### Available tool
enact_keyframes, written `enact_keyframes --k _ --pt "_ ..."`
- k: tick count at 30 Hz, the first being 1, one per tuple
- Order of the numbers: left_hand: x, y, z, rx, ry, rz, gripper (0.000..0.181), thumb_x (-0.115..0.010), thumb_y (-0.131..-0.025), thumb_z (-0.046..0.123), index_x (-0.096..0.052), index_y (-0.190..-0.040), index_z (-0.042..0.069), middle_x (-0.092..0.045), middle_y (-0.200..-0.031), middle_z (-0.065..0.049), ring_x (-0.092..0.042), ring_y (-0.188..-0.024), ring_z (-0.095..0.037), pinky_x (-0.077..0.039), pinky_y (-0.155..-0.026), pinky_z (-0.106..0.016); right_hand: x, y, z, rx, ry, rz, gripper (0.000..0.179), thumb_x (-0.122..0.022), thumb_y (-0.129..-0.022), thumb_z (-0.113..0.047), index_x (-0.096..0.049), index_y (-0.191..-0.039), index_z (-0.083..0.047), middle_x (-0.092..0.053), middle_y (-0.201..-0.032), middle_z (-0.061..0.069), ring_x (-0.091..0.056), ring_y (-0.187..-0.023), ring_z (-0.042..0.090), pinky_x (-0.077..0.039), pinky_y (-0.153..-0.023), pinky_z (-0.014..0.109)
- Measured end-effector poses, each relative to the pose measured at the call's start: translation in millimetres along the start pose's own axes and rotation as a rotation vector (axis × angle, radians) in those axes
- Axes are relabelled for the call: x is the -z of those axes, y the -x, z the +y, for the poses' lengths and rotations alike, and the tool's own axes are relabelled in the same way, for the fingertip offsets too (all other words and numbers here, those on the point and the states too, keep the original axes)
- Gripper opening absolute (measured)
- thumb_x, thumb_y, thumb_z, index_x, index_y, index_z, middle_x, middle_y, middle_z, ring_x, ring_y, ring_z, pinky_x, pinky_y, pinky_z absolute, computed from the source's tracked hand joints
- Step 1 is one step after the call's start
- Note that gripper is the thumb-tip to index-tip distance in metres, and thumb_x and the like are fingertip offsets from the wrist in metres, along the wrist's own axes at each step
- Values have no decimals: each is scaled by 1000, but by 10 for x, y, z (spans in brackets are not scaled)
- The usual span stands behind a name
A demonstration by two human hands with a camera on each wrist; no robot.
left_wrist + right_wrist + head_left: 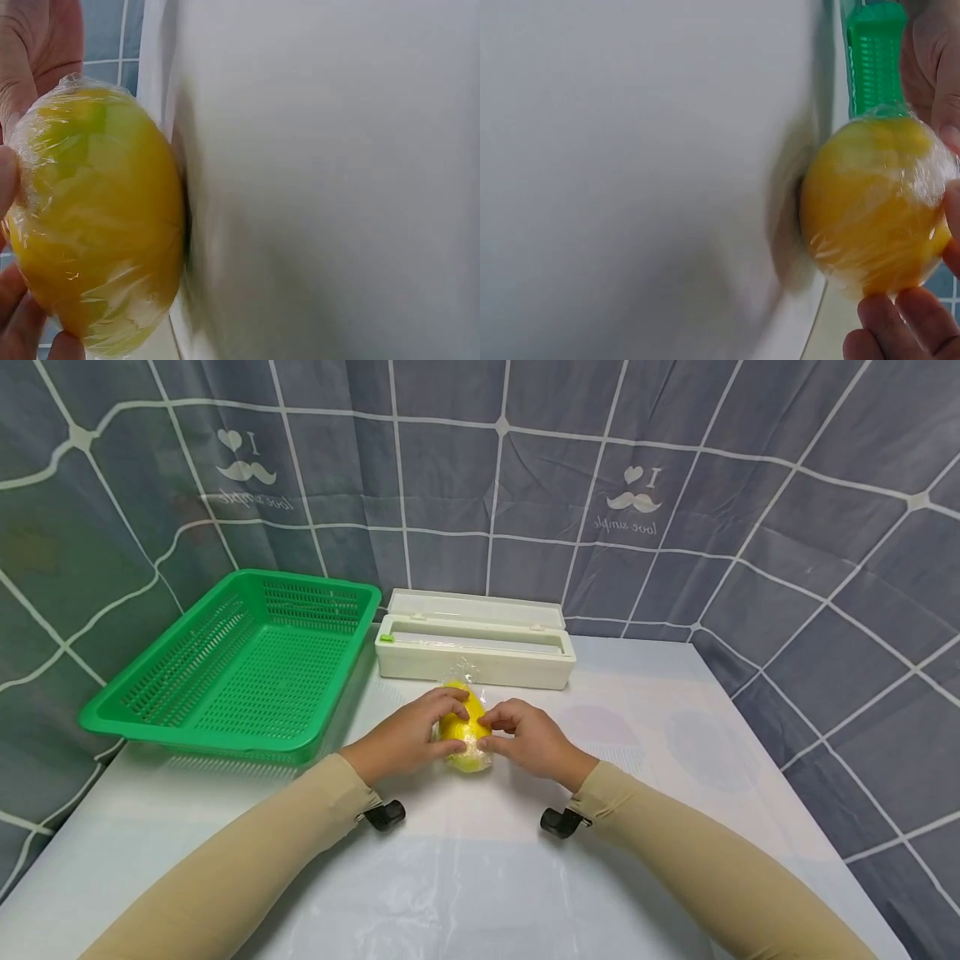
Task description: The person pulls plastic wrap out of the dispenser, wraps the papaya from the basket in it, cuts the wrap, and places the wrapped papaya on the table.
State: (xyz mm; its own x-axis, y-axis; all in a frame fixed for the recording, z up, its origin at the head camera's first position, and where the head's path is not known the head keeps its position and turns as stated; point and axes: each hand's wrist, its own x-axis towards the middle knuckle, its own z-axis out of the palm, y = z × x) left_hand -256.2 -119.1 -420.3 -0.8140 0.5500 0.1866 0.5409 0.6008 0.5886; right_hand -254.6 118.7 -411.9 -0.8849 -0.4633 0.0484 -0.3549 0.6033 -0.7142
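Note:
In the middle of the head view, a yellow fruit [470, 758] with greenish patches rests on the table, wrapped in clear cling film. The film is wrinkled and shiny all over it, with a loose tuft sticking up at the far end. My left hand [411, 733] holds its left side, thumb and fingers bent against the film. From the right side, my right hand [536, 742] pinches at the wrapping with thumb and fingertips. Both wrist views show the wrapped fruit [105, 217] large, with fingertips of both hands at its upper side and far end.
Just behind the fruit stands a white cling film box [480, 670], its lid [474, 607] raised and a green slider [387, 637] at its left end. A green slotted basket [187, 737] sits at the back left. Grey checked curtains [450, 477] hang behind the table [450, 893].

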Motion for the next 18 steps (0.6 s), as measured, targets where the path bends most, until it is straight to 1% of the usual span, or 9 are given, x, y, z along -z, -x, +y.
enact_keyframes --k 2,5,7,9,13,16,18 --pt "14 8 13 32 -23 24 35 -85 -91 26 -67 -119 15 -48 -157 -9 -42 -150 -38 -42 -120 -56 19 4 9 20 7 -23 33 -82 -92 -15 -72 -122 -7 -68 -127 9 -69 -122 31 -53 -110 47" --pt "29 19 25 76 -31 39 36 -86 -90 30 -69 -119 18 -51 -147 -9 -46 -141 -37 -47 -114 -55 47 13 31 48 13 -60 39 -84 -91 -14 -70 -127 -5 -66 -131 10 -68 -124 32 -51 -113 50" --pt "33 22 32 90 -19 36 37 -86 -89 30 -69 -120 18 -54 -139 -7 -50 -135 -34 -49 -112 -52 43 8 55 66 17 -62 41 -85 -89 -13 -70 -126 -5 -66 -131 11 -68 -124 32 -51 -113 50" --pt "29 23 24 90 -16 28 38 -85 -90 30 -67 -122 18 -55 -136 -7 -55 -132 -32 -50 -111 -50 24 4 66 75 20 -47 40 -87 -88 -14 -71 -124 -6 -66 -127 10 -69 -122 31 -52 -112 49" --pt "16 47 51 71 -36 39 34 -83 -92 26 -68 -121 17 -57 -137 -8 -57 -130 -32 -52 -109 -50 -20 10 57 75 28 5 36 -90 -85 -16 -74 -116 -8 -67 -117 8 -71 -115 29 -55 -108 47" --pt "2 78 109 24 -83 62 24 -80 -93 22 -73 -115 16 -60 -130 -9 -59 -123 -31 -53 -105 -47 -25 22 42 79 45 16 34 -90 -84 -17 -74 -113 -9 -67 -114 7 -71 -112 29 -56 -105 45" --pt "-11 94 142 -10 -126 80 17 -80 -93 21 -77 -110 17 -62 -124 -8 -60 -118 -30 -53 -103 -46 -24 25 44 84 57 21 32 -89 -85 -18 -75 -113 -8 -67 -113 7 -70 -110 29 -57 -104 44"
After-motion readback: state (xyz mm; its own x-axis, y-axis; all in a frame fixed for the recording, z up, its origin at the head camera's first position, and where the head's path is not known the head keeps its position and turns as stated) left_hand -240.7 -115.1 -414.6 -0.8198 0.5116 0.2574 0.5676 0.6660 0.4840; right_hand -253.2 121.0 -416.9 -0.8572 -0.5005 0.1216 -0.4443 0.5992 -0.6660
